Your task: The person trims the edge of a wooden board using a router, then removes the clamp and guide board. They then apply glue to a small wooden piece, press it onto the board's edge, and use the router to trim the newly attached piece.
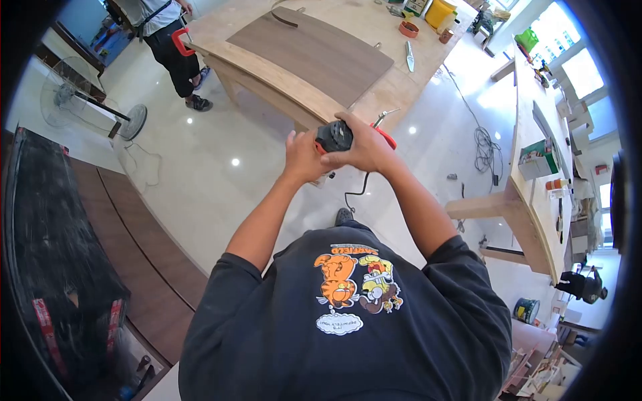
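Both of my hands hold a black-and-red power tool [334, 136] at the near edge of the wooden worktable [394, 100]. My left hand [304, 158] grips its left side, and my right hand [364, 146] wraps round its right side. The tool's underside is hidden, so its exact kind does not show. A black cord [360, 194] hangs below my right hand. Just right of that hand, a red-handled clamp [386, 136] sits at the table edge. A brown wood panel [314, 57] lies on the tabletop ahead, with a dark curved strip [284, 21] near its far end.
A utility knife [409, 57] and an orange tape roll [408, 29] lie on the table. Another person [170, 50] stands at the far left beside a red clamp [181, 42]. A fan [134, 121] is on the left floor, a coiled cable [487, 150] on the right.
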The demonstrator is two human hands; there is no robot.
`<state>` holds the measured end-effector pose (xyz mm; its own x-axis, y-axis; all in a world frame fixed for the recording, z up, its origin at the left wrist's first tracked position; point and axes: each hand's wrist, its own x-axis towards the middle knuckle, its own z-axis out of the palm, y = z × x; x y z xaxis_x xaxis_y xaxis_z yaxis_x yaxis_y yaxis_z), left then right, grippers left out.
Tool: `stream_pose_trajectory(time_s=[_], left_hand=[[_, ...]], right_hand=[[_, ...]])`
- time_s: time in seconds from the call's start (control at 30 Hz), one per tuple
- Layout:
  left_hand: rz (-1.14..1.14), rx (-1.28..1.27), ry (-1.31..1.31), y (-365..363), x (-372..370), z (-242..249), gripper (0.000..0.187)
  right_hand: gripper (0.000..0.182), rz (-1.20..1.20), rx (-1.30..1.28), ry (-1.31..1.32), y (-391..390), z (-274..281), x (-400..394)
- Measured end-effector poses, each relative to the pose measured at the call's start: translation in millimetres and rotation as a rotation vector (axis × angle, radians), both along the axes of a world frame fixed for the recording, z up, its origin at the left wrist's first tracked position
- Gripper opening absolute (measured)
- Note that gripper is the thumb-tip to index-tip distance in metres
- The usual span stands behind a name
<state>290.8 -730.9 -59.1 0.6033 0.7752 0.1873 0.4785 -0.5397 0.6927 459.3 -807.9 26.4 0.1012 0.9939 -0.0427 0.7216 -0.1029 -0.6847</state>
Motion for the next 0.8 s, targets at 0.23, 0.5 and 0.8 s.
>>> stream_pose_trajectory(time_s=[0.23,0.5,0.8], left_hand=[[-0.074,-0.453,-0.007,25,-15,34,0.071],[-0.302,-0.481,-0.167,30,-65,52,0.074],[-0.385,-0.706,-0.075,14,-59,79,0.078]], right_hand=[[0.088,-0.08,-0.04,0.005,22,26,-15],[0.082,0.186,0.076,0.063,24,33,-2],[0.08,0.642,0.026,0.179,35,64,6]])
